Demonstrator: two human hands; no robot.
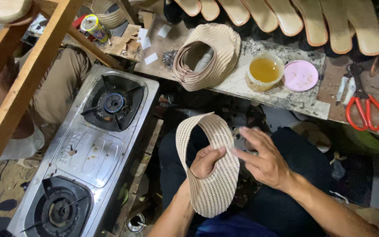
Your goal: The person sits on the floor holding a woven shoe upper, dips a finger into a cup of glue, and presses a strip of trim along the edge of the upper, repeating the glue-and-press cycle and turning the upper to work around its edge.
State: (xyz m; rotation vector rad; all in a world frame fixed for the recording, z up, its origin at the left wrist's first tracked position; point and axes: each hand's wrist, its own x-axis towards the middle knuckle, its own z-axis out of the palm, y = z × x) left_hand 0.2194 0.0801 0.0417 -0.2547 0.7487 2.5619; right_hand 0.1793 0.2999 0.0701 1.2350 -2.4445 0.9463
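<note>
A beige ribbed strap piece [211, 175] curves in a loop over my lap. My left hand [204, 162] is pushed through the loop and grips it from the inside, thumb on its upper edge. My right hand [261, 160] hovers just right of the strap with fingers spread, fingertips close to or touching its edge, holding nothing. A stack of similar beige straps [218, 48] lies on the marble slab [286, 94] ahead, beside an open tub of yellow glue [265, 70] and its pink lid [300, 75].
A two-burner steel gas stove [88, 153] stands at my left. Red-handled scissors [364, 109] lie at the right. A row of tan insoles [286, 17] lines the back. A wooden frame [23, 79] crosses the upper left, a small can [94, 27] behind it.
</note>
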